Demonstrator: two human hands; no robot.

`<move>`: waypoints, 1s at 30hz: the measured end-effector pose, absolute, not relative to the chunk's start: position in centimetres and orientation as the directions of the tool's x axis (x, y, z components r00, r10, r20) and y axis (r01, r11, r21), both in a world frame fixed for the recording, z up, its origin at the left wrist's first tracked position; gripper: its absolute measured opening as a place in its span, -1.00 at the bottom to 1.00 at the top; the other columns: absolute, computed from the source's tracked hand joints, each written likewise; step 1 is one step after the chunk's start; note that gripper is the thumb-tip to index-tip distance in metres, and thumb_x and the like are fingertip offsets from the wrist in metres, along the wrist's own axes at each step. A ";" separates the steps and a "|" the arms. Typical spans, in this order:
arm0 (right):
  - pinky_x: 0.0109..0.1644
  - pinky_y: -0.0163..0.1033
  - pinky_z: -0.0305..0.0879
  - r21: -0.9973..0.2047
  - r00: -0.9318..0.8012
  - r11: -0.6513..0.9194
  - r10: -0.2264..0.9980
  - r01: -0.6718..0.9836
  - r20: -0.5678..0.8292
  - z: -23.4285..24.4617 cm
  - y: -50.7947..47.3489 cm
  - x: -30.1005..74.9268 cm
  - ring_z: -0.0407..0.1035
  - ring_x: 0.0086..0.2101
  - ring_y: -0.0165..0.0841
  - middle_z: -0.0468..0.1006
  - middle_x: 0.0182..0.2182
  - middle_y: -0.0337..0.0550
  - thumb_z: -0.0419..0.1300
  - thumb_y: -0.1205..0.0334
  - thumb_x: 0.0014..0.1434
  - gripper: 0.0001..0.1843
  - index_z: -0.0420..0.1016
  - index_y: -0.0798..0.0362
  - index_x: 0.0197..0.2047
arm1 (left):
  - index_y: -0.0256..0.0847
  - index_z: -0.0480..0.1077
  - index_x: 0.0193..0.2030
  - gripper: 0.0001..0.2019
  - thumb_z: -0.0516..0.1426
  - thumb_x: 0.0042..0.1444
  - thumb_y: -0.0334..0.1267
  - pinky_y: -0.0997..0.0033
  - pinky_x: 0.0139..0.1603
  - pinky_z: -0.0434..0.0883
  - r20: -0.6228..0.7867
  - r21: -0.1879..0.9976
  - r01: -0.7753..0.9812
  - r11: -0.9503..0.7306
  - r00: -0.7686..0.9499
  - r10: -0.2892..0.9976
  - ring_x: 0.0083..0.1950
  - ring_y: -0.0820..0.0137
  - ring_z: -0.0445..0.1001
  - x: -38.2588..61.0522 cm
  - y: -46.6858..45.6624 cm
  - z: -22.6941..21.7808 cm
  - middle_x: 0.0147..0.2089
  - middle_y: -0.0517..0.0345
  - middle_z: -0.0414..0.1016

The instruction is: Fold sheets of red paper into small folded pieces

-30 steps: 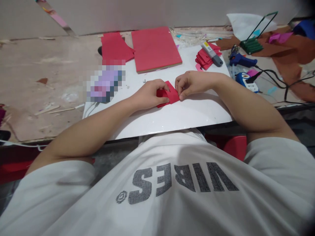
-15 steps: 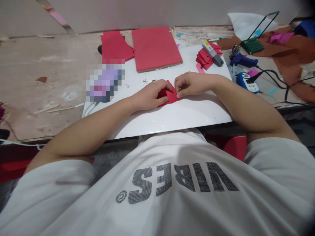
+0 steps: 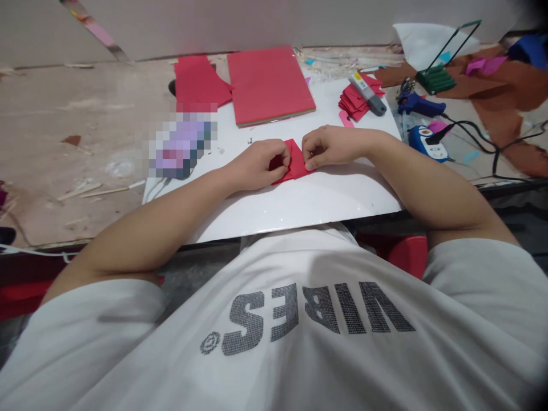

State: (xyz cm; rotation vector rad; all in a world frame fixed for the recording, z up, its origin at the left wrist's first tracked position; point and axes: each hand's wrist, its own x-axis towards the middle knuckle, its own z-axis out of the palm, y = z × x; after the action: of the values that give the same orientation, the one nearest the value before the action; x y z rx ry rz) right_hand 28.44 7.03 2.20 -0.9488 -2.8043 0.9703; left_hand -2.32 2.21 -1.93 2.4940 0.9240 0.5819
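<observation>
A small folded piece of red paper (image 3: 296, 164) lies on the white board (image 3: 308, 200) in front of me. My left hand (image 3: 259, 164) is curled on its left side, fingers pinching the paper. My right hand (image 3: 327, 146) pinches its upper right edge with closed fingers. Both hands rest on the board, nearly touching each other over the paper. Much of the paper is hidden under my fingers.
Beyond my hands lie a stack of red sheets (image 3: 269, 83), a loose red sheet (image 3: 197, 83) and a pile of folded red pieces (image 3: 357, 100) with a grey tool (image 3: 367, 93) on top. A blue glue gun (image 3: 419, 105), cables and scraps lie at the right. A blurred patch (image 3: 182, 142) lies left.
My hands have drawn closer together over the red paper, which now shows less between the fingers; the paper's fold has been pressed tighter.
</observation>
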 end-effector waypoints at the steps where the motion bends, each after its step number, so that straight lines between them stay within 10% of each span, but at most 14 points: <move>1: 0.11 -0.04 0.43 -0.569 -0.810 0.614 0.561 0.546 -0.172 2.2 7.0 28.4 0.51 -0.06 -0.15 0.76 -0.11 -0.10 0.59 -0.25 0.52 -0.58 0.85 -0.06 -0.09 | -0.10 0.66 -0.05 -0.86 0.30 0.36 -0.16 0.10 0.12 0.60 0.234 0.511 0.507 -0.694 0.695 0.680 -0.09 0.16 0.66 -2.4 2.2 -1.8 -0.04 0.05 0.78; 30: 0.19 -0.01 0.38 -0.478 -0.784 0.643 0.595 0.598 -0.179 2.8 6.0 28.0 0.53 -0.03 -0.10 0.74 -0.13 -0.10 0.57 -0.11 0.50 -0.69 0.76 -0.07 -0.12 | -0.05 0.87 0.02 -0.55 0.55 0.15 0.20 -0.11 0.30 0.73 0.125 0.597 0.497 -0.630 0.718 0.684 0.17 -0.05 0.79 -4.0 4.2 -1.4 0.20 -0.08 0.82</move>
State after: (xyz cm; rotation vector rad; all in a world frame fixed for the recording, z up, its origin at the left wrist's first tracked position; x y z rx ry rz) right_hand 27.96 6.01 2.81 -1.0352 -2.8523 0.8331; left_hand -3.96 4.18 -1.40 2.3857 0.8969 0.4645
